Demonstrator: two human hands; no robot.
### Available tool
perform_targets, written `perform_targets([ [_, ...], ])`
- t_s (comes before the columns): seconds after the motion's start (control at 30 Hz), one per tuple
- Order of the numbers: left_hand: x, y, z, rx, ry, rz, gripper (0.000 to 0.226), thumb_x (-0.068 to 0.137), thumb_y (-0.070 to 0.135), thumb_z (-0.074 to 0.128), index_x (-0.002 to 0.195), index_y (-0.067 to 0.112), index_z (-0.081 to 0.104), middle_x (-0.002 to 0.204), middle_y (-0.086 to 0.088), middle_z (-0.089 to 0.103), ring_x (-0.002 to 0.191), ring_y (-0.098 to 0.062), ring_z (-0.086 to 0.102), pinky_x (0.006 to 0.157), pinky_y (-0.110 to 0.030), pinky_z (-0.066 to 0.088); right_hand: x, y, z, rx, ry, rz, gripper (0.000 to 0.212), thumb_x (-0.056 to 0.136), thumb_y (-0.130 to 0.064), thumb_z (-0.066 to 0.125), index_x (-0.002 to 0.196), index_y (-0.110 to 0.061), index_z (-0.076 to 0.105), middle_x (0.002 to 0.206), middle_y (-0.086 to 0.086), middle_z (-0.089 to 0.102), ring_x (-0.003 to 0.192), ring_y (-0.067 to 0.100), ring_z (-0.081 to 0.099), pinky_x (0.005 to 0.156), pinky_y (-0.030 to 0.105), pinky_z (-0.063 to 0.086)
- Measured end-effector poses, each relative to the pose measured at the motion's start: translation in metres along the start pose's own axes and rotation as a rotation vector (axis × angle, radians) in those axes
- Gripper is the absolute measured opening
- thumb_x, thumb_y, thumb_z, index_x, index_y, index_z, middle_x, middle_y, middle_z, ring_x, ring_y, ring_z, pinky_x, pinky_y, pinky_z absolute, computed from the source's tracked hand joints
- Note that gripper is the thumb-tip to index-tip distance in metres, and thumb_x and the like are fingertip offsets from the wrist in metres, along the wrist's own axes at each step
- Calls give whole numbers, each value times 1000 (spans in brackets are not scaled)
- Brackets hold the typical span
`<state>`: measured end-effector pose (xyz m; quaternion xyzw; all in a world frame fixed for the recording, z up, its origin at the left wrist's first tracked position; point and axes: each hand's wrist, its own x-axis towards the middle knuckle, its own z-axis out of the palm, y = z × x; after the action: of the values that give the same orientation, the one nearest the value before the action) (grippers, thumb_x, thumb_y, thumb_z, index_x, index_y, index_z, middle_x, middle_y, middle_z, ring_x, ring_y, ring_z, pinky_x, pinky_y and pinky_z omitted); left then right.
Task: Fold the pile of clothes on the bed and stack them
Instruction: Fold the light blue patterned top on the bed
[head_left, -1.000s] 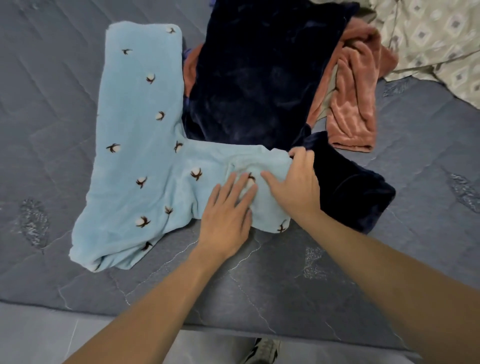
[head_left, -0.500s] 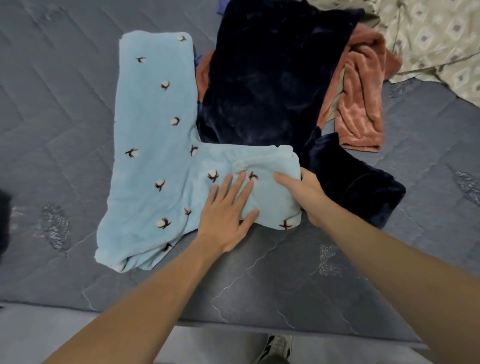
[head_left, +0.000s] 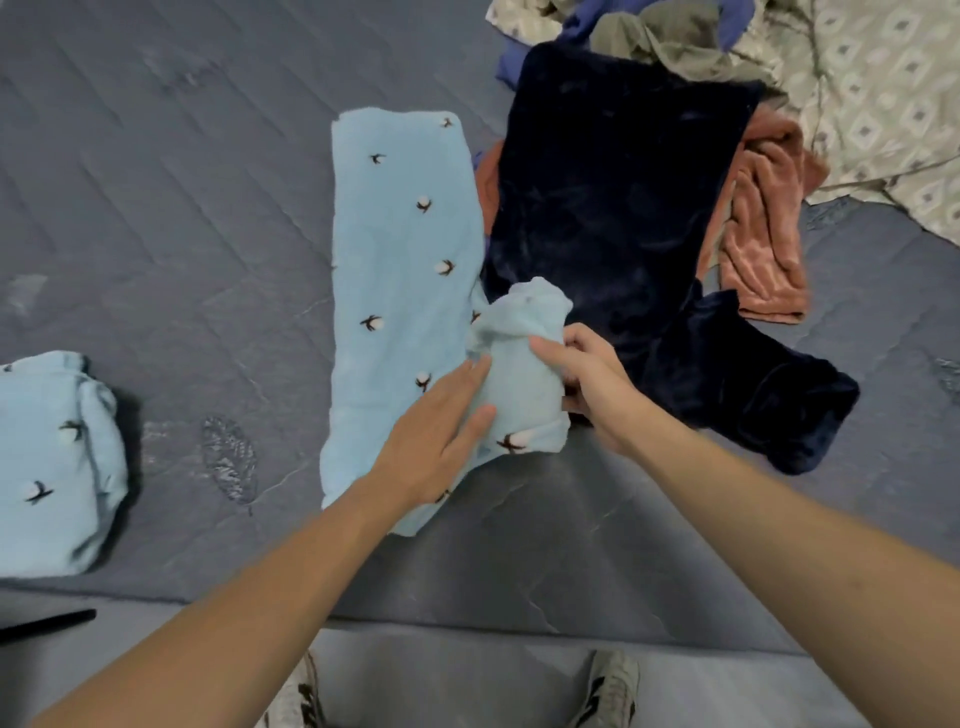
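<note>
Across the grey bed (head_left: 182, 249), the left hand (head_left: 441, 441) is pressing flat on the light-blue garment (head_left: 400, 291) while the right hand (head_left: 582, 374) is pinching its raised fold.

Grey quilted mattress (head_left: 182, 218) fills view; patterned beige sheet (head_left: 883, 93) bunched far right; pale floor (head_left: 467, 686) below.

Home bedroom: quilted grey mattress (head_left: 208, 218), patterned sheet (head_left: 883, 104), loose clothes (head_left: 613, 197).

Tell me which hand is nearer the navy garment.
Right. The right hand grips the light-blue sleeve at the navy garment's edge; the left hand rests on the sleeve's far side.
</note>
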<state>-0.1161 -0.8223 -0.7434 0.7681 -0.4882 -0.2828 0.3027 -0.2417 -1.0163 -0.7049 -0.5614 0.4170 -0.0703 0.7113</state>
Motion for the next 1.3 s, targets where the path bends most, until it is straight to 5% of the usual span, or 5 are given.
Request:
perform_targets([
  [0.23,-39,-62,-53,-466,207,-221,43,100,63,50,130,32,55,105,20,67,109,-15,64,90,-17,48,19,5,101,32,-144,123,18,98,-28,66,111,-16,68,117,1,77,107,22,75,94,42,61],
  [0.47,-53,-111,-66,-518,390,-352,74,98,-8,57,158,32,35,87,-9,59,86,-21,58,95,-39,53,32,17,149,-120,-149,105,16,102,-7,58,110,-10,71,112,4,78,103,17,76,88,33,63],
  [0.67,-32,-90,-76,349,458,25,51,104,38,50,151,19,50,140,-8,48,123,-27,49,96,-45,49,43,23,112,-1078,245,-681,40,91,-19,63,130,-20,55,138,-5,54,125,22,48,94,40,48],
  [0.9,6,-102,-22,426,91,-290,83,100,72,20,168,28,0,175,-6,-12,161,-24,-14,130,-51,5,62,82,95,-1405,-75,-551,68,108,-57,29,167,-30,9,175,-3,-9,161,18,-13,130,52,9],
  [1.3,-1,-147,-11,410,124,-230,81,102,67,32,167,34,-1,174,-4,-17,162,-24,-13,127,-63,15,70,114,106,-1349,-39,-537,72,108,-57,24,167,-27,-5,174,5,-13,161,21,-13,129,54,6],
])
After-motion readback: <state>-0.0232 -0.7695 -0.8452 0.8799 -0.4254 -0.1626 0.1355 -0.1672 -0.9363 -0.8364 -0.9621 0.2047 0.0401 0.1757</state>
